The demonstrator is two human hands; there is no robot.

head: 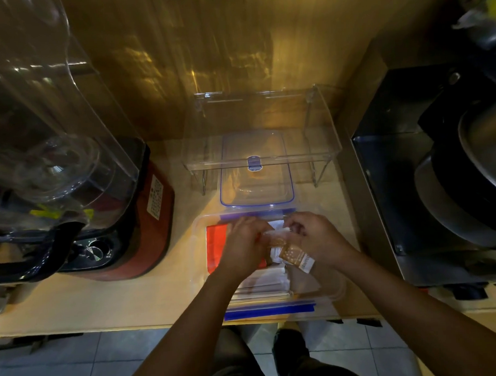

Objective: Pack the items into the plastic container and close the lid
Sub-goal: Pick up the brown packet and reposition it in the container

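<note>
A clear plastic container (199, 264) with blue latches sits on the counter near its front edge. Inside lie a red packet (216, 240) at the left and flat white paper packets (262, 284) nearer me. My left hand (242, 242) and my right hand (317, 237) are both over the container, fingers closed on a bunch of small sachets (294, 255), brown and white ones, held between them. The clear lid (256, 170) with a blue rim lies flat just behind the container.
A clear acrylic stand (320, 122) straddles the back of the lid. A red blender base with a clear jug (134, 221) stands at the left. A black appliance (428, 185) fills the right. The counter's front edge (105, 326) runs just below the container.
</note>
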